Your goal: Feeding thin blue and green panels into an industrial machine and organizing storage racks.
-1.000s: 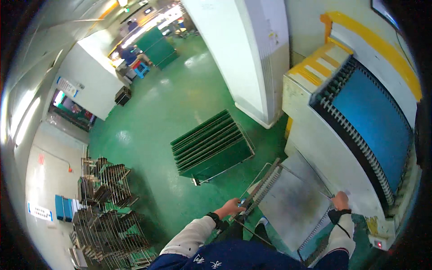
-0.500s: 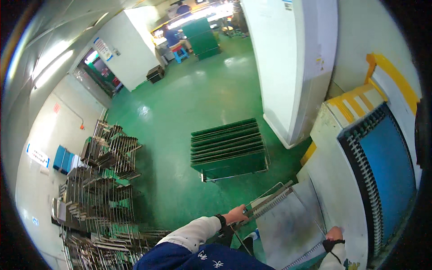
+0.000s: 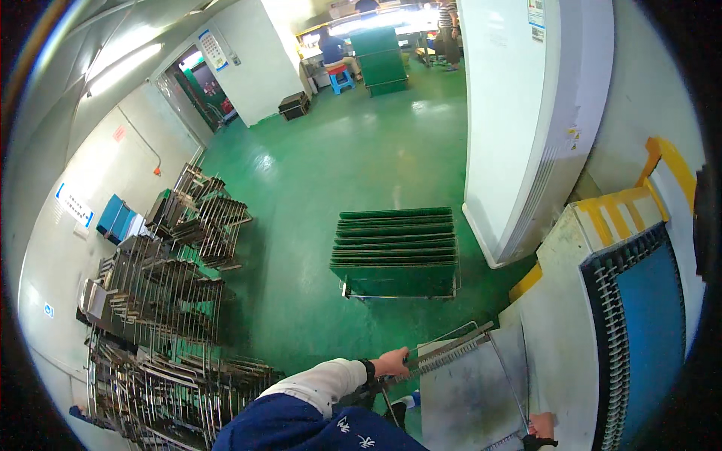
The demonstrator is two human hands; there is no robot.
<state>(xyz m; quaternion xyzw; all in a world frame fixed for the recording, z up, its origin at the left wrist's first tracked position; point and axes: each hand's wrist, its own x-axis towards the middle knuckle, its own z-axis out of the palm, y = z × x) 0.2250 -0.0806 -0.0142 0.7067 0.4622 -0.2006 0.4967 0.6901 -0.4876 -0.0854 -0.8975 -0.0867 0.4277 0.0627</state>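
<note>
My left hand [image 3: 391, 362] is closed round the near-left end of a metal rack [image 3: 453, 353], a wire frame with toothed, slotted rails. On its right side, my right hand [image 3: 541, 425] is closed at the frame's rod, low in the picture. The rack is empty of boards and lies over a grey metal surface [image 3: 470, 395]; whether it rests on it or is held just above, I cannot tell. Ahead on the floor stands another rack, filled with several upright green boards [image 3: 395, 255].
Many empty metal racks [image 3: 162, 301] stand crowded along the left wall. Close on the right is a machine with a blue belt [image 3: 654, 323] edged by coiled metal. A tall white cabinet [image 3: 500, 128] rises beyond it. People work at a lit bench [image 3: 383, 22] far off.
My view has turned, so the surroundings sit farther right in the picture. My right hand and the rack appear lower and closer; both hands keep their grip.
</note>
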